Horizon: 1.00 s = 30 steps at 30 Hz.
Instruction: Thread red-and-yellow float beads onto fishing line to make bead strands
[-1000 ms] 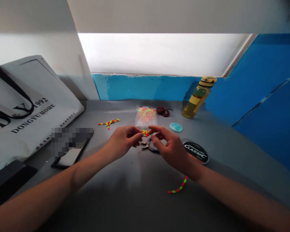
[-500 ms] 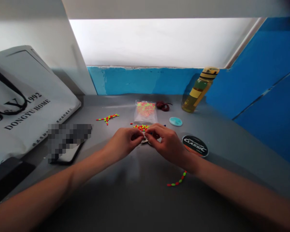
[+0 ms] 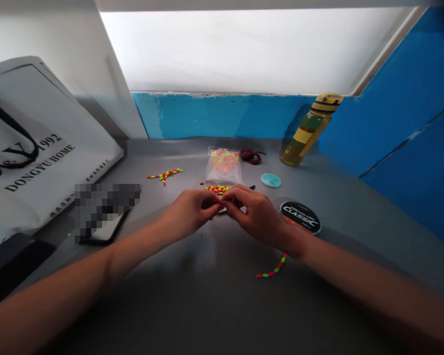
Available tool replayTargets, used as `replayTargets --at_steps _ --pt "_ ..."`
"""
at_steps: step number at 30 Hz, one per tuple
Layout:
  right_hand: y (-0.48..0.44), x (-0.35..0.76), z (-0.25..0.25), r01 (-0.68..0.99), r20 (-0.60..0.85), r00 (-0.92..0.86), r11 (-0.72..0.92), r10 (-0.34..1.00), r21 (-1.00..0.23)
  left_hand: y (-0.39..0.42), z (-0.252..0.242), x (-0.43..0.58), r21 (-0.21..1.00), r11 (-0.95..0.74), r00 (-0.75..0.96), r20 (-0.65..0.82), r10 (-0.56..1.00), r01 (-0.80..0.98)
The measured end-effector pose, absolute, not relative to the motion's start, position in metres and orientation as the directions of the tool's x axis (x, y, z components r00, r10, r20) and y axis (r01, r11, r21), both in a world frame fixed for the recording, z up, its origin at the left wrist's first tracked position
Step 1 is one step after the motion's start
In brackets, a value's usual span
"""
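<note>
My left hand [image 3: 190,211] and my right hand [image 3: 250,212] meet fingertip to fingertip over the grey table [image 3: 207,296], both pinched shut on something too small to make out. Just behind the fingertips lies a small heap of red and yellow-green beads [image 3: 217,189]. A clear bag of the same beads [image 3: 224,165] lies further back. A short bead string [image 3: 272,268] rests under my right wrist. Another bead string [image 3: 165,174] lies to the left.
A black spool marked CLASSIC [image 3: 300,217] sits right of my right hand, a small teal spool [image 3: 270,180] behind it. An amber bottle [image 3: 310,130] leans on the blue wall. A dark red cord [image 3: 250,157], a white tote bag [image 3: 33,148] and a phone [image 3: 103,229] lie around.
My hands came down from holding a bead cluster in the air to pinching together low over the table. The loose beads now lie on the table behind them. The view tilted slightly.
</note>
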State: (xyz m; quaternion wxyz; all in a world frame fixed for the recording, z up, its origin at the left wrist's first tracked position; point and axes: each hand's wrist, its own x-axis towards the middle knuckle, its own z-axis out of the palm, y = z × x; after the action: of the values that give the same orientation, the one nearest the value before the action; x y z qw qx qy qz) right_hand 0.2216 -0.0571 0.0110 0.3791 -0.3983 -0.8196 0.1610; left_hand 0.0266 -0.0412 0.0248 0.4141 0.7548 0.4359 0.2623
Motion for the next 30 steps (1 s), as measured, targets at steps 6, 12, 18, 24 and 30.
replayTargets --at_steps 6,12,18,24,30 --pt "-0.052 0.223 0.012 0.552 0.563 -0.335 0.641 0.756 -0.533 -0.041 0.038 0.027 0.976 0.161 0.53 -0.214 0.82 0.146" --pt "-0.052 0.22 0.004 0.608 0.55 -0.316 0.61 0.773 -0.509 -0.038 0.044 0.026 0.851 0.496 0.552 -0.334 0.764 -0.171" --pt "-0.058 0.216 0.003 0.563 0.588 -0.433 0.714 0.683 -0.416 -0.038 0.046 0.028 0.834 0.491 0.436 -0.356 0.826 -0.25" --pt "-0.06 0.215 0.006 0.571 0.624 -0.427 0.73 0.654 -0.375 -0.041 0.044 0.03 0.932 0.304 0.33 -0.229 0.916 -0.197" --pt "-0.06 0.216 0.006 0.578 0.613 -0.424 0.72 0.667 -0.384 -0.042 0.042 0.031 0.997 0.081 0.3 -0.076 0.951 -0.007"
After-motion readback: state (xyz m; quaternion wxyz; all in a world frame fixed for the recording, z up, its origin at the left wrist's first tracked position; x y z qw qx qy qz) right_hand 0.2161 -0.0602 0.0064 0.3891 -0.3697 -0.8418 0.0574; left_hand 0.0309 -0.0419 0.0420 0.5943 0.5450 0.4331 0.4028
